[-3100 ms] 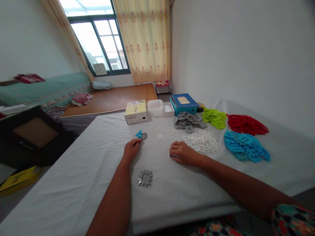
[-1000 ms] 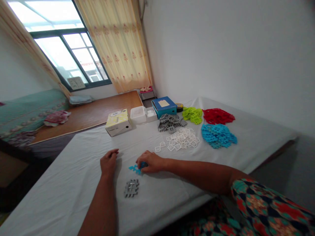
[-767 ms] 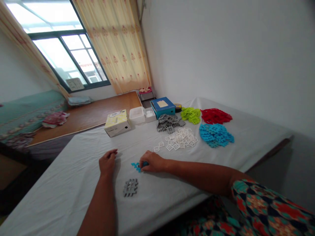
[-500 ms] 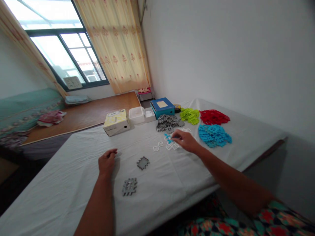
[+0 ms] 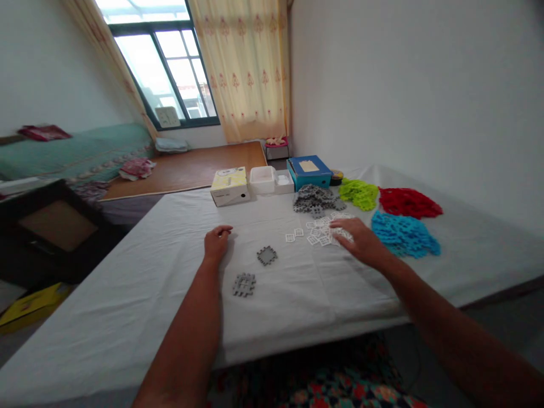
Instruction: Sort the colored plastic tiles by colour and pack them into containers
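My right hand point(image 5: 355, 238) reaches over a scatter of small white window-like lattice pieces point(image 5: 319, 223), thumb and fingers apart, with nothing visible between them. On the cloth to the left rests my left hand point(image 5: 216, 242), its fingers curled in and no object showing in them. Between the hands lie two grey interlocking toy tiles with notched edges. The farther grey tile point(image 5: 267, 255) looks flat, while the nearer grey tile point(image 5: 244, 284) has a lattice piece in its middle. Right of my right hand is a heap of blue interlocking pieces point(image 5: 403, 233).
Behind the white pieces are heaps of grey pieces point(image 5: 314, 198), lime-green pieces point(image 5: 359, 194) and red pieces point(image 5: 408, 202). A yellow-and-white box point(image 5: 230, 187), a white plastic container point(image 5: 262, 180) and a blue box point(image 5: 309, 171) line the table's far side. The wall borders the right.
The blue piece pinched in my right hand half a second ago is no longer in it, and those fingers have spread above the white pieces. The camera view has turned left.
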A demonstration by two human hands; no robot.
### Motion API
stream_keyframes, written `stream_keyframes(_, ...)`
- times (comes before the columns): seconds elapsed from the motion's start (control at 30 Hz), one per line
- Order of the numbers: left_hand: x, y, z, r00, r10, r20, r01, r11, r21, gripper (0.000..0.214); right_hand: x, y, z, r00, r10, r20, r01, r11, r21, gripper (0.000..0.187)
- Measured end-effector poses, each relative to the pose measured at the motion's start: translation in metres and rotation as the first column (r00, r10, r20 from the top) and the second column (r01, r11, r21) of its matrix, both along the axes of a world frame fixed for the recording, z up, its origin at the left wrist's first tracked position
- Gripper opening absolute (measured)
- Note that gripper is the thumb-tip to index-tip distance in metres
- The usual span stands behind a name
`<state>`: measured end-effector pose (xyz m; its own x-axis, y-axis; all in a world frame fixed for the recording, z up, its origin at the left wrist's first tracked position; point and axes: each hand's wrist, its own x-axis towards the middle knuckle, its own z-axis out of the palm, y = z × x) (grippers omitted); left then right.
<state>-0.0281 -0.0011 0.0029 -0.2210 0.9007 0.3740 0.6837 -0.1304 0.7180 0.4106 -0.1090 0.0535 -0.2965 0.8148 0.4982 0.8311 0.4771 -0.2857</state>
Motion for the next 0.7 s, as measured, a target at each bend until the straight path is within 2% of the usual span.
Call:
stream_keyframes(0.07,0.0,0.0,-0.002,1.0,0.004,-0.002,-0.004,1.0,-0.001,0.035,-0.062,-0.003,0.002,0.96,0.276,0.034,-0.273,0.958,-0.089,0.032)
stream_keyframes(0.13,-0.001,0.0,-0.005,1.0,0.007,0.003,-0.007,1.0,-0.004,0.035,-0.114,-0.002,0.001,0.887,0.449,0.105,-0.429,0.887,-0.168,0.039)
stream_keyframes(0.2,-0.002,0.0,-0.006,1.0,0.002,0.007,-0.002,1.0,-0.003,0.035,-0.151,0.005,-0.003,0.835,0.511,0.204,-0.464,0.853,-0.239,0.047)
stream_keyframes(0.27,-0.002,0.0,-0.007,1.0,-0.011,0.008,0.011,1.0,0.001,0.035,-0.173,0.016,-0.008,0.805,0.512,0.3,-0.439,0.854,-0.279,0.049)
stream_keyframes(0.37,-0.003,0.001,-0.008,0.999,-0.033,0.008,0.033,0.999,0.007,0.032,-0.183,0.033,-0.011,0.741,0.553,0.381,-0.469,0.832,-0.296,0.04)
stream_keyframes(0.43,-0.002,0.002,-0.009,0.999,-0.049,0.0,0.049,0.999,0.007,0.031,-0.18,0.046,-0.01,0.702,0.604,0.378,-0.525,0.797,-0.3,0.037)
stream_keyframes(0.47,-0.001,0.002,-0.009,0.998,-0.057,-0.008,0.057,0.998,0.007,0.031,-0.176,0.054,-0.009,0.706,0.605,0.368,-0.528,0.796,-0.296,0.039)
stream_keyframes(0.53,0.0,0.003,-0.01,0.997,-0.076,-0.031,0.076,0.997,0.005,0.03,-0.166,0.074,-0.003,0.766,0.53,0.363,-0.457,0.847,-0.273,0.044)
stream_keyframes(0.63,0.002,0.003,-0.008,0.993,-0.095,-0.063,0.095,0.995,-0.011,0.029,-0.148,0.111,0.011,0.872,0.29,0.394,-0.222,0.952,-0.209,0.04)
stream_keyframes(0.7,0.003,0.001,-0.006,0.993,-0.096,-0.068,0.095,0.995,-0.017,0.029,-0.137,0.133,0.022,0.902,0.175,0.394,-0.112,0.978,-0.178,0.036)
